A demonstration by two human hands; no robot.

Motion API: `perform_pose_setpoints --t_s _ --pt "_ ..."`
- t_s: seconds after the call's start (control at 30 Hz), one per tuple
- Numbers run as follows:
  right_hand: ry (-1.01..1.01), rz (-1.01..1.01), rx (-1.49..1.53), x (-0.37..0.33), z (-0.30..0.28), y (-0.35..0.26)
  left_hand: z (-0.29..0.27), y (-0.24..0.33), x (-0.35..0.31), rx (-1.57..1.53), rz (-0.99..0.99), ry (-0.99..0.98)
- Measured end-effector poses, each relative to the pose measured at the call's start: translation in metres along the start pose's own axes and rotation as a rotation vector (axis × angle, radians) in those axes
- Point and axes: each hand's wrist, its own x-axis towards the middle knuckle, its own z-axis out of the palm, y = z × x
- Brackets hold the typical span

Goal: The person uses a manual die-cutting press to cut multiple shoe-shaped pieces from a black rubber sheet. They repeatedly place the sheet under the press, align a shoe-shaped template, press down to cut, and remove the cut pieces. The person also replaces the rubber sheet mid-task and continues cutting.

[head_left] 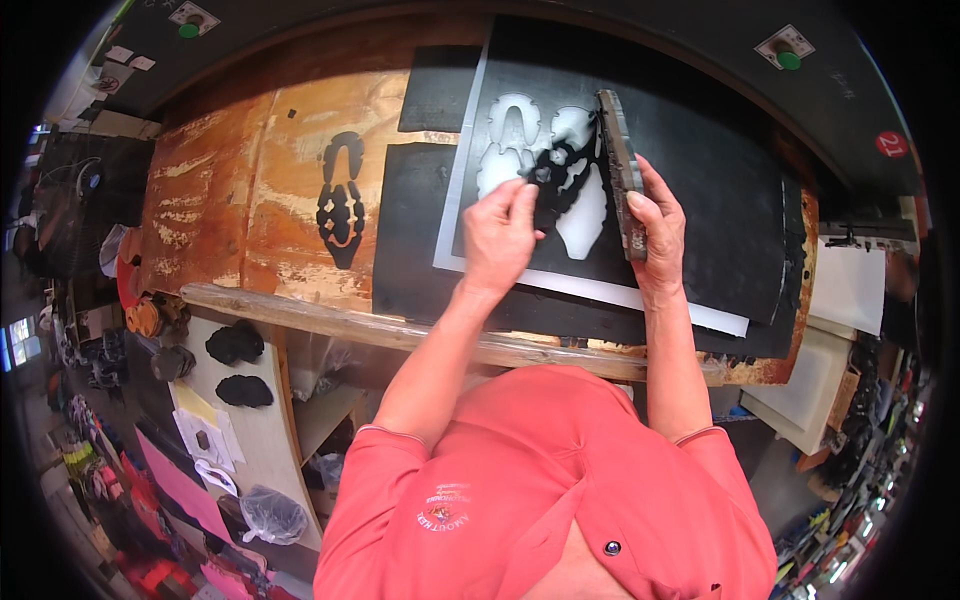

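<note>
My right hand (660,225) grips a dark cutting die (622,175), long and narrow, tipped up on its edge. Its thumb lies along the die's side. Left of it, my left hand (500,235) pinches a black cut-out piece (550,195), slightly blurred, beside the die's face. Below both hands lies a black sheet (705,180) on a white sheet (447,250). Through shoe-sole-shaped holes in the black sheet, white (582,225) shows. Whether the black piece still touches the die cannot be made out.
Another set of black cut pieces (342,205) rests on the worn wooden board (210,210) at left. Further black sheets (405,240) lie under the white one. A wooden rail (330,315) edges the front. Green buttons (788,61) sit on the machine beam behind.
</note>
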Motion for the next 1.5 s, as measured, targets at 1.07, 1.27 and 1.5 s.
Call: perform_pose_setpoints --t_s 1.07,1.27,1.5 --pt "0.122 -0.16 -0.452 -0.016 -0.017 -0.023 -0.218 0.0 -0.004 0.956 0.26 0.617" --pt "0.162 -0.435 -1.269 -0.014 -0.015 -0.004 -0.114 0.0 -0.011 0.713 0.448 0.118" --pt "0.209 -0.462 -1.249 -0.015 -0.007 0.0 -0.061 -0.007 -0.042 0.837 0.595 0.009"
